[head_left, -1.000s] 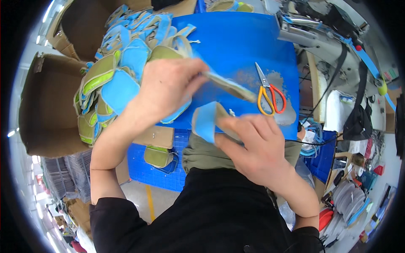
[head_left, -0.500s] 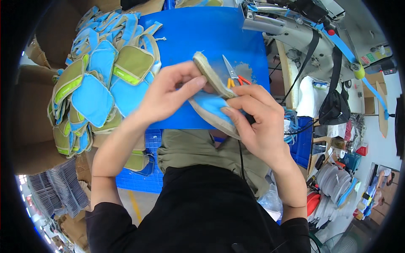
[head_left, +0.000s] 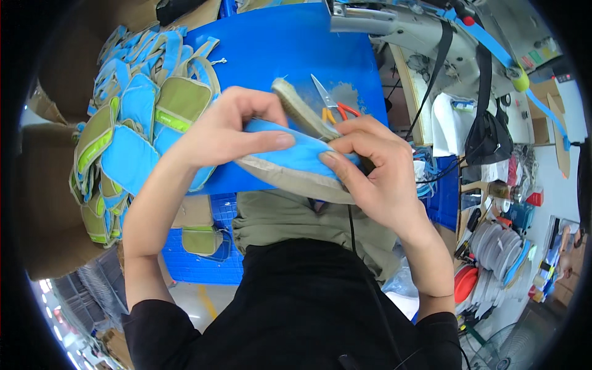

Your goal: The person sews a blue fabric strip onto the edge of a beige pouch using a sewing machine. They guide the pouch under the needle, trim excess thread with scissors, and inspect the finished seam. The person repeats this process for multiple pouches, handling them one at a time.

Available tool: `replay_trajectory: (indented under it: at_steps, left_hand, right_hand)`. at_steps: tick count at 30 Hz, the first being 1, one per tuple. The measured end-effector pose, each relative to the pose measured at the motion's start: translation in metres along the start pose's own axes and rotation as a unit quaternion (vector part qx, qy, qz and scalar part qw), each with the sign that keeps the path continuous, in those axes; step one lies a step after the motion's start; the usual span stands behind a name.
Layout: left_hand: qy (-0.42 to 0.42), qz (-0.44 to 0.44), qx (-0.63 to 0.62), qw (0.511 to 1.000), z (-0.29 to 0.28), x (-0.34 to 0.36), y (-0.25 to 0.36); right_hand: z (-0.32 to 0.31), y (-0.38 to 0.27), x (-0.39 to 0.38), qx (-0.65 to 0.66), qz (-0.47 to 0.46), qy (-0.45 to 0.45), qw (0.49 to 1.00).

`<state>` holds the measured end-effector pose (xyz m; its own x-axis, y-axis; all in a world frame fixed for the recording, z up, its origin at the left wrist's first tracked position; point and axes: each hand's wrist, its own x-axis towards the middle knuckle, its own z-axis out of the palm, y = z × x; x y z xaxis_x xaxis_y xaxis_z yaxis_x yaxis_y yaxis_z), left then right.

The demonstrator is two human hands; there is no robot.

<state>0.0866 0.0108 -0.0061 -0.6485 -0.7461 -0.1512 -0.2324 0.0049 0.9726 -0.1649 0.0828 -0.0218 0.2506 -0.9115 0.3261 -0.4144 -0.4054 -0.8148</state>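
Note:
Both hands hold one padded fabric piece (head_left: pixel 295 161), blue on top with a beige-olive edge, raised above the blue table (head_left: pixel 277 55). My left hand (head_left: pixel 231 129) pinches its left end between thumb and fingers. My right hand (head_left: pixel 370 166) grips its right end, fingers curled over the edge. A beige strap end (head_left: pixel 299 108) sticks up from the piece between the hands. Orange-handled scissors (head_left: pixel 333 105) lie on the table just behind my right hand.
A heap of several blue and olive padded pieces (head_left: pixel 129 135) covers the table's left side. A sewing machine (head_left: pixel 407 28) with blue straps stands at the back right. A blue crate (head_left: pixel 203 259) sits below the table edge. Stacked discs and clutter (head_left: pixel 493 259) lie at right.
Both hands lifted the padded piece off the table and drew it closer. My left hand moved from the heap side onto the piece's left end. The view shifted slightly.

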Motion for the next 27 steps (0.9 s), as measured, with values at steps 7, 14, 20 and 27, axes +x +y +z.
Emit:
replay_trajectory:
  at_steps: [7, 14, 20, 27]
  left_hand:
    - [0.095, 0.181, 0.303, 0.931, -0.001, -0.017, 0.040]
    - [0.044, 0.203, 0.335, 0.919, -0.008, -0.004, 0.061]
    - [0.066, 0.136, 0.279, 0.948, -0.001, -0.012, 0.059]
    - [0.129, 0.200, 0.280, 0.930, 0.009, -0.016, 0.047]
  right_hand:
    - [0.003, -0.002, 0.003, 0.026, -0.005, -0.018, 0.999]
    - [0.002, -0.010, 0.008, 0.024, -0.037, 0.009, 0.999]
    - [-0.001, -0.008, 0.004, -0.019, -0.074, 0.062, 0.995]
    - [-0.002, -0.008, 0.003, -0.010, -0.078, 0.091, 0.993]
